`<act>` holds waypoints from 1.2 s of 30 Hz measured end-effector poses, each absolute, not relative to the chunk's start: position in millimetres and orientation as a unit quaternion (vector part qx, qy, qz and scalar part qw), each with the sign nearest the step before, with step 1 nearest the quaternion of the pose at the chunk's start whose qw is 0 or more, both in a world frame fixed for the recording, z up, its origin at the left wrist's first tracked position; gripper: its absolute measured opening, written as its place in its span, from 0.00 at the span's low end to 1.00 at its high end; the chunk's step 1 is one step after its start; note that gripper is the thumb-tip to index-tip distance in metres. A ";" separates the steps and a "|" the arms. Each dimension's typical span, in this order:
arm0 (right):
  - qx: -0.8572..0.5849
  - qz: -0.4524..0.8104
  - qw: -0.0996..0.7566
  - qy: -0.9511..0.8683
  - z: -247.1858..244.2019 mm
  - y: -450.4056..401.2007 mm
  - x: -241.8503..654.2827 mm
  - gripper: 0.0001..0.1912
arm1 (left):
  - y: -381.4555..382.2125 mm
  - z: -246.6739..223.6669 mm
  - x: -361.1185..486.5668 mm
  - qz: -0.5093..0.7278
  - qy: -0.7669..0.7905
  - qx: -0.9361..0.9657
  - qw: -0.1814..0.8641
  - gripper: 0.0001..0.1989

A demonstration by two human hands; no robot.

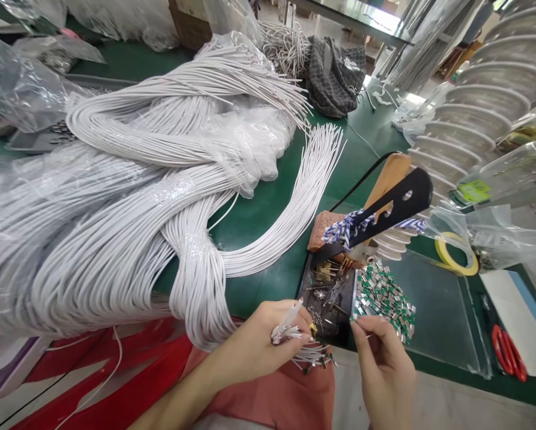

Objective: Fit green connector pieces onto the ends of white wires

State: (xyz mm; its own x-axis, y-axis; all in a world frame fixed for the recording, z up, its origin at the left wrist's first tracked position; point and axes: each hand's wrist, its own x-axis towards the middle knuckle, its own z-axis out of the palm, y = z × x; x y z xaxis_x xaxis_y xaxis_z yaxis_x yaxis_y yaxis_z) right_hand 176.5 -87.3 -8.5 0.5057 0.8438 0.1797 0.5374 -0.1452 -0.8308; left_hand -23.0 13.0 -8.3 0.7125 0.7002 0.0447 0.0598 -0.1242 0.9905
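My left hand [268,340] is closed around a bunch of white cables [288,328], whose cut ends poke out above the fingers. Below that hand hang more white cable ends [315,357] with small green-and-metal pieces on them. My right hand [384,364] pinches a tiny whitish-green piece [354,319] between thumb and forefinger; it looks like a small connector, mostly hidden by the fingertips. Just behind the right hand lies a heap of small metal connectors with green boards [386,295]. A dark tray [328,298] with metal bits sits between the hands.
Large bundles of white cable [128,227] cover the left of the green table [254,221]. A black holed bar [388,206] is tied beside a brick [322,230]. A ribbed duct [478,107] hangs right, above yellow tape [456,255] and red-handled scissors [508,352].
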 end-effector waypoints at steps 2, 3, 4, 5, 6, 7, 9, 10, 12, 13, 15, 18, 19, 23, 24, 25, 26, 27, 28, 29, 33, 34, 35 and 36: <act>-0.767 0.144 0.456 -0.429 -11.8 -84.2 180.2 0.09 | 11.8 -9.6 -21.9 0.266 0.278 0.697 0.605 0.08; -0.780 0.132 0.459 -0.404 -12.8 -83.8 184.2 0.09 | 11.3 -10.5 -21.6 0.266 0.281 0.696 0.605 0.08; -0.787 0.127 0.468 -0.381 -13.2 -84.3 188.3 0.10 | 11.0 -11.4 -21.4 0.265 0.283 0.695 0.605 0.08; -0.786 0.131 0.481 -0.366 -13.2 -85.7 191.2 0.10 | 10.8 -12.2 -21.5 0.265 0.283 0.695 0.606 0.08; -0.778 0.147 0.494 -0.359 -12.9 -87.6 192.1 0.09 | 10.7 -13.0 -21.6 0.266 0.281 0.695 0.606 0.08; -0.764 0.174 0.506 -0.360 -12.5 -89.7 190.2 0.09 | 10.6 -13.6 -21.7 0.268 0.278 0.695 0.607 0.08; -0.729 0.247 0.514 -0.378 -12.1 -93.1 177.7 0.07 | 10.6 -14.2 -21.9 0.272 0.276 0.692 0.610 0.08; -0.716 0.282 0.510 -0.385 -12.2 -93.9 168.1 0.06 | 10.5 -14.0 -21.9 0.272 0.277 0.689 0.612 0.08; -0.704 0.324 0.500 -0.386 -12.6 -93.4 146.5 0.06 | 10.2 -13.0 -21.7 0.271 0.281 0.682 0.618 0.07; -0.703 0.335 0.496 -0.384 -12.7 -92.3 136.5 0.07 | 9.9 -12.2 -21.4 0.272 0.285 0.679 0.620 0.07; -0.707 0.347 0.491 -0.373 -12.1 -90.0 121.5 0.09 | 9.1 -10.8 -20.9 0.279 0.291 0.672 0.621 0.07; -0.701 0.383 0.484 -0.357 -10.8 -88.3 113.4 0.10 | 8.2 -10.0 -19.6 0.298 0.301 0.665 0.614 0.08; -0.698 0.394 0.483 -0.353 -10.8 -88.5 113.3 0.11 | 8.1 -10.1 -19.1 0.301 0.304 0.663 0.614 0.08; -0.699 0.390 0.487 -0.350 -13.9 -91.1 114.4 0.11 | 8.8 -9.4 -16.9 0.307 0.321 0.649 0.617 0.08; -0.702 0.382 0.489 -0.351 -14.9 -91.6 114.0 0.11 | 8.9 -8.7 -16.5 0.311 0.326 0.646 0.616 0.08; -0.704 0.375 0.490 -0.352 -15.5 -91.7 113.2 0.11 | 8.8 -7.7 -16.2 0.316 0.330 0.643 0.615 0.08; -0.705 0.370 0.490 -0.354 -15.8 -91.6 112.3 0.10 | 8.6 -6.8 -16.0 0.320 0.334 0.640 0.613 0.09; -0.706 0.369 0.489 -0.357 -15.7 -91.1 111.5 0.10 | 8.3 -6.1 -15.9 0.322 0.339 0.639 0.611 0.09; -0.704 0.372 0.485 -0.361 -15.2 -90.5 110.9 0.10 | 7.8 -5.7 -15.8 0.322 0.342 0.639 0.608 0.09; -0.702 0.378 0.481 -0.365 -14.5 -89.9 110.6 0.09 | 7.3 -5.7 -15.8 0.322 0.346 0.641 0.605 0.09; -0.693 0.404 0.466 -0.373 -11.6 -88.2 113.0 0.10 | 5.7 -9.0 -15.4 0.332 0.345 0.650 0.590 0.08; -0.692 0.410 0.461 -0.374 -11.0 -88.1 114.3 0.10 | 5.5 -9.9 -15.2 0.334 0.343 0.651 0.590 0.08; -0.692 0.416 0.456 -0.375 -10.6 -88.0 115.7 0.11 | 5.4 -10.6 -15.1 0.334 0.341 0.650 0.591 0.08; -0.691 0.421 0.451 -0.377 -10.2 -87.8 117.1 0.11 | 5.5 -11.1 -15.0 0.333 0.341 0.649 0.593 0.08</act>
